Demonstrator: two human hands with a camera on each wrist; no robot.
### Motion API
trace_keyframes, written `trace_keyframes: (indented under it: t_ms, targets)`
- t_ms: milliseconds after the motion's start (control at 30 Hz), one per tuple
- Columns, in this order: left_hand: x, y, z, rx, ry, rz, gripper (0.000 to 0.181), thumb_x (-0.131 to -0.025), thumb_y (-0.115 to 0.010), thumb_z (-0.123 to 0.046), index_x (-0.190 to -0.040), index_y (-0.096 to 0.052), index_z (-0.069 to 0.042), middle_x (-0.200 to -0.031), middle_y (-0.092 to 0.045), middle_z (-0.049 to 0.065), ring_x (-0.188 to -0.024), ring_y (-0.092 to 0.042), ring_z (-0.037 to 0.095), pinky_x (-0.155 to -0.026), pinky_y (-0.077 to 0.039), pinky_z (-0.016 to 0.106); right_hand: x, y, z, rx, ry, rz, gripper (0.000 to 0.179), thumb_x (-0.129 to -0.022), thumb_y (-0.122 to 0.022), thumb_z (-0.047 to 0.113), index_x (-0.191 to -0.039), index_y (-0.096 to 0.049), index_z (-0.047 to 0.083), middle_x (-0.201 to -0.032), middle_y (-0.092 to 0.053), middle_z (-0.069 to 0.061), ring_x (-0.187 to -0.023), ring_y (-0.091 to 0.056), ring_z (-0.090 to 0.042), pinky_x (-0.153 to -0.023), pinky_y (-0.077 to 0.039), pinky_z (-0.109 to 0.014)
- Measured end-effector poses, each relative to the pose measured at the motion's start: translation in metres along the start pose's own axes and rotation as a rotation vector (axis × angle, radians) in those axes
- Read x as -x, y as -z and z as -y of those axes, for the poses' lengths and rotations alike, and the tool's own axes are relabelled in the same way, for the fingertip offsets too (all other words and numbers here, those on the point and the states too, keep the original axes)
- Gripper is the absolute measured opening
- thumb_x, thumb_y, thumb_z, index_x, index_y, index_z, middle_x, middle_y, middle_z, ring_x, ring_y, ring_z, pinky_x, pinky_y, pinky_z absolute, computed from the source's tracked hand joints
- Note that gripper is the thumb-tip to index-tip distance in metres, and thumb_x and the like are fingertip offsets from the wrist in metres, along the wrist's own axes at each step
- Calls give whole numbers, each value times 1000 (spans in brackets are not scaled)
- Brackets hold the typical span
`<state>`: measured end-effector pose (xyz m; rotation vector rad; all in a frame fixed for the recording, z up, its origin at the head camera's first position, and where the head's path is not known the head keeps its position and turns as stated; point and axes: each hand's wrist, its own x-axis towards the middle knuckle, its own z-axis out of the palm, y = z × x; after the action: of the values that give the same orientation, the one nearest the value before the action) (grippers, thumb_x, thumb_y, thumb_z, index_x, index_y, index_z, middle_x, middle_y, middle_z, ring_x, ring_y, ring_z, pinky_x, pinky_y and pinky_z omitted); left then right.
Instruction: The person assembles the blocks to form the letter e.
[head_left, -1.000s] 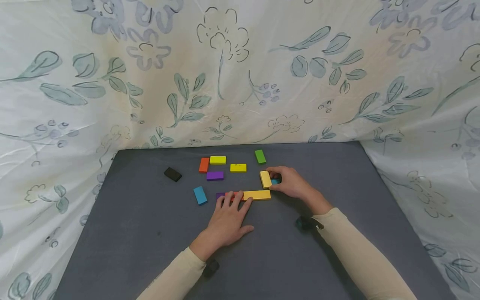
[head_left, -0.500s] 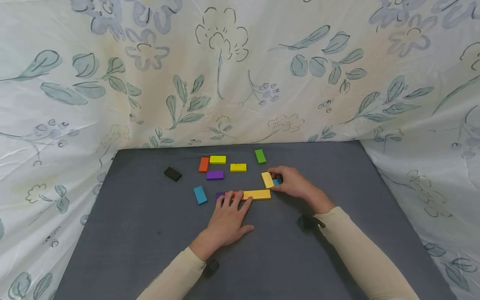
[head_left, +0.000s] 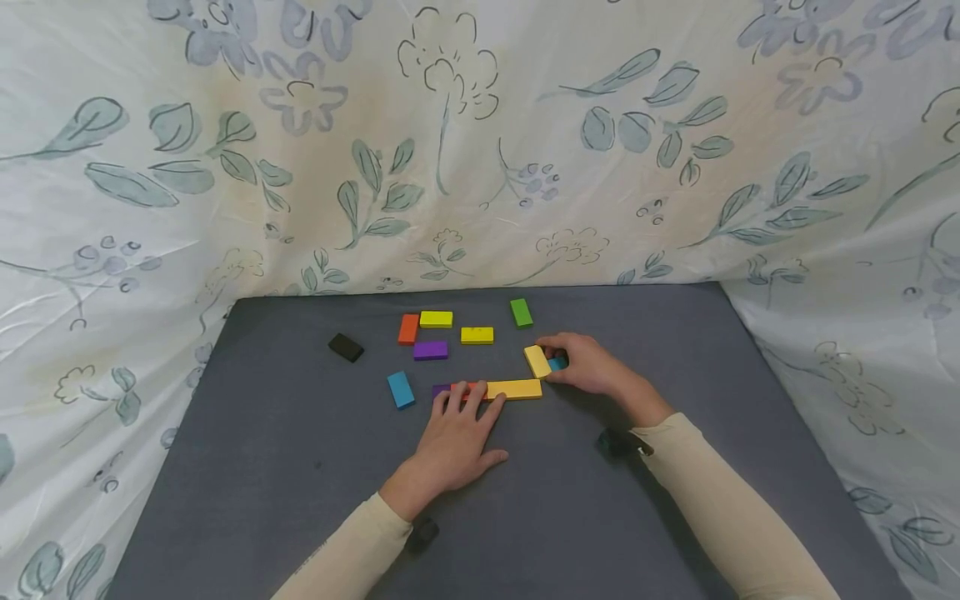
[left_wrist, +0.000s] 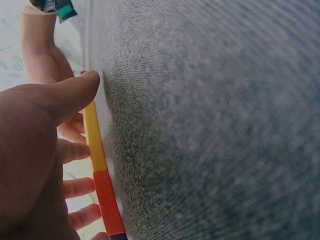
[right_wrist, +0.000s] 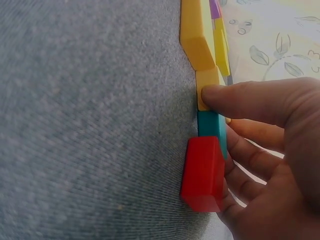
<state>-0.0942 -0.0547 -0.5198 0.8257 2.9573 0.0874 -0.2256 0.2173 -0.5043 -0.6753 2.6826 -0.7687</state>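
Observation:
In the head view a row of blocks lies end to end: a purple block [head_left: 441, 390], a red block [left_wrist: 108, 202] and a long orange-yellow stretch [head_left: 517, 389]. My left hand [head_left: 455, 439] lies with fingers spread, their tips on the row's purple, red and orange-yellow parts. Beyond the row's right end, my right hand [head_left: 588, 363] pinches a pale orange block [head_left: 537, 362], thumb on its near side. Against that block is a blue block [right_wrist: 210, 122], partly covered by the fingers. The right wrist view also shows a red block [right_wrist: 202, 172] beside the curled fingers, hidden from the head view.
Behind the row lie a purple block [head_left: 431, 350], a red-orange block [head_left: 408, 329], two yellow blocks [head_left: 477, 335] and a green block [head_left: 521, 312]. Left of them are a black block [head_left: 346, 347] and a blue block [head_left: 401, 390]. Patterned cloth [head_left: 480, 167] surrounds the grey table [head_left: 262, 467].
My right hand has shifted slightly right, and the pale orange block has moved with it and turned a little. The left hand keeps its place on the row.

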Motion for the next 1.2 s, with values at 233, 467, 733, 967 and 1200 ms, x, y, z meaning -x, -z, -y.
trace_keyframes:
  t_ms: [233,467,733,967,1200]
  targets:
    - [-1,0,1,-13,-1,-3,86,-100,-66,-68,-168,-43,-22,-167,-34,15,-149,-32,40,-119,-31,63,-1,0,0,-3,-5,-9,60,-92,-88,13,-148,-66,4,-111,-68,-5,-100,-61,-25,-93,-52,-48]
    - [-2,1,1,-16,4,9,86,-100,-65,-69,-169,-42,-22,-169,-33,14,-149,-31,40,-120,-30,63,-2,-1,-2,-14,4,-22,61,-91,-88,12,-147,-67,3,-111,-69,-5,-100,-61,-25,-93,-52,-49]
    - [-2,1,1,-8,12,30,86,-101,-65,-69,-169,-41,-23,-169,-33,14,-151,-30,40,-120,-30,63,0,-2,-1,-20,3,-19,62,-91,-89,14,-147,-66,3,-111,-69,-4,-101,-61,-25,-94,-52,-49]
    - [-2,1,1,-5,14,28,86,-100,-65,-68,-169,-42,-23,-169,-33,14,-150,-31,40,-120,-30,63,-1,-2,-2,-14,5,-15,62,-91,-88,14,-148,-66,3,-112,-69,-4,-101,-61,-24,-93,-52,-49]
    - [-2,0,1,-7,7,22,86,-100,-66,-68,-169,-42,-22,-168,-34,14,-150,-32,40,-120,-31,63,0,-1,-4,-5,-1,-7,61,-92,-88,14,-149,-66,5,-111,-68,-3,-100,-61,-24,-93,-51,-49]
